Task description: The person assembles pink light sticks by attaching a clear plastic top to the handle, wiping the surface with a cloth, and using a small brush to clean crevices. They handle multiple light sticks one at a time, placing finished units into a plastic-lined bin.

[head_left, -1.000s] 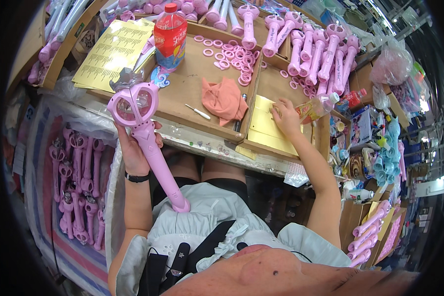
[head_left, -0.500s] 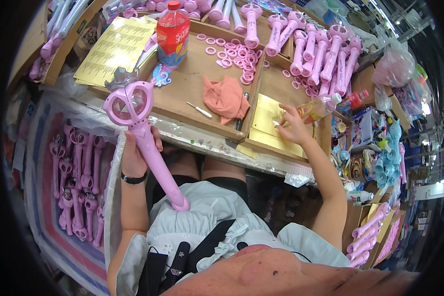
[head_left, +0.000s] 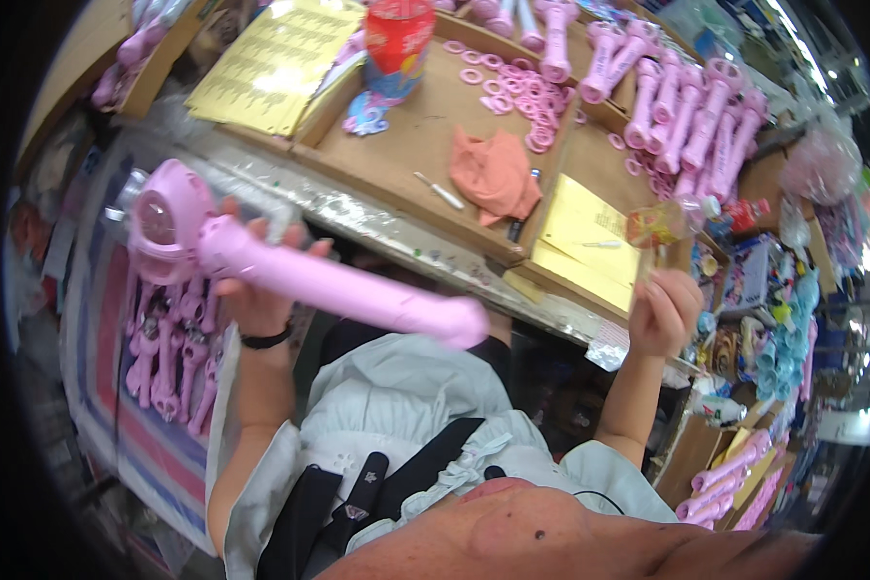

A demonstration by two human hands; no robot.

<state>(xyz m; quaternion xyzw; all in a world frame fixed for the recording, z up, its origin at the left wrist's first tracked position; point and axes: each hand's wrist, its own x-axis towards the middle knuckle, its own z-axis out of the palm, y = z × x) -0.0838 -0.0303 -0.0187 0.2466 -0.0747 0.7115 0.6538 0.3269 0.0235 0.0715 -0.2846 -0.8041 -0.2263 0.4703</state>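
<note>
My left hand [head_left: 259, 307] is closed around a pink toy wand [head_left: 348, 290] just below its round head. The wand lies nearly level above my lap, its head with the clear window and silvery top to the left, its handle end to the right; it is slightly blurred. At the right, my right hand [head_left: 665, 311] has its fingers curled into a pinch by the table's front edge. Whatever may be between those fingertips is too small to make out. Just left of it, yellow sheets [head_left: 575, 242] lie in a cardboard tray.
A bag [head_left: 106, 387] of pink wands stands at the left. On the table are a red drink bottle [head_left: 396, 48], pink rings [head_left: 527, 92], an orange cloth [head_left: 493, 174], a white-handled screwdriver [head_left: 440, 191] and another bottle [head_left: 667, 220]. Wand handles [head_left: 706, 116] pile up at the far right.
The wand has swung from steep to nearly level and moved left. My right hand has lifted off the yellow sheets, moved right and nearer, its fingers now curled. The view has shifted.
</note>
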